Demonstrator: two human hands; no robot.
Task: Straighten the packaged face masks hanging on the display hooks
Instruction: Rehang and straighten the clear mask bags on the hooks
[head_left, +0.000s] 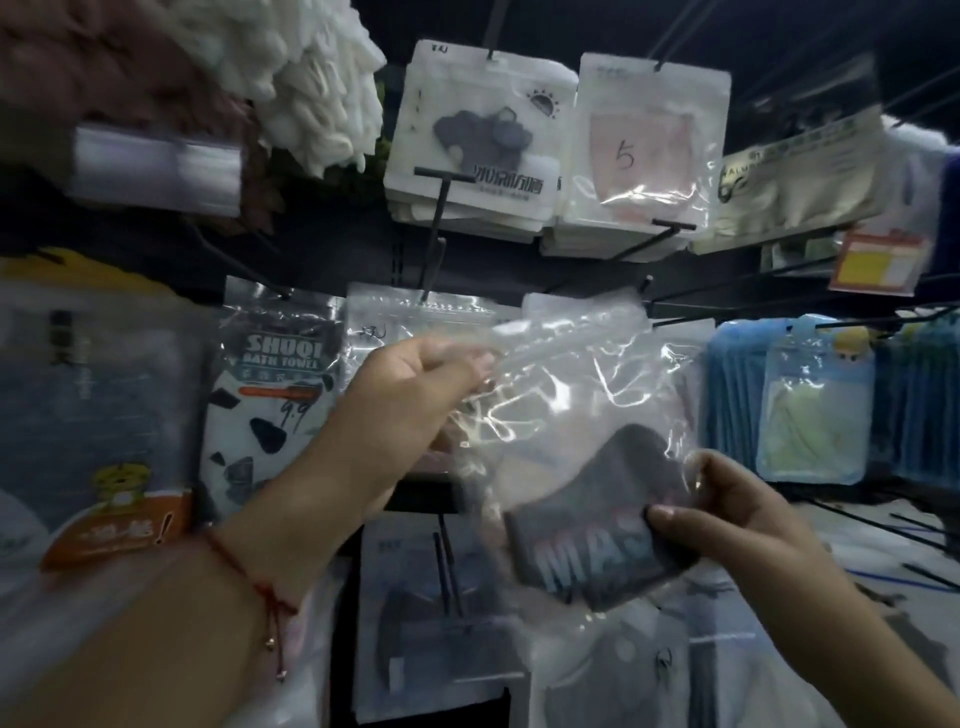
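Observation:
I hold a clear plastic mask packet (566, 415) tilted in front of the display; a dark mask (608, 519) with pale "MAS" letters lies in its lower part. My left hand (415, 395) pinches the packet's top left corner. My right hand (727, 519) grips its lower right edge, thumb on the dark mask. Behind the packet hang more clear packets (415, 322) on a black hook (436, 228). Above hang stacks of white mask packets (478, 140) and packets marked "5" (644, 150).
A bath towel pack (270, 405) hangs at the left, blue packets (810, 405) at the right. Bare black hooks (883, 525) stick out at lower right. More packets (431, 613) hang below. White fluffy goods (311, 78) sit at upper left; a red-yellow price tag (878, 262) at right.

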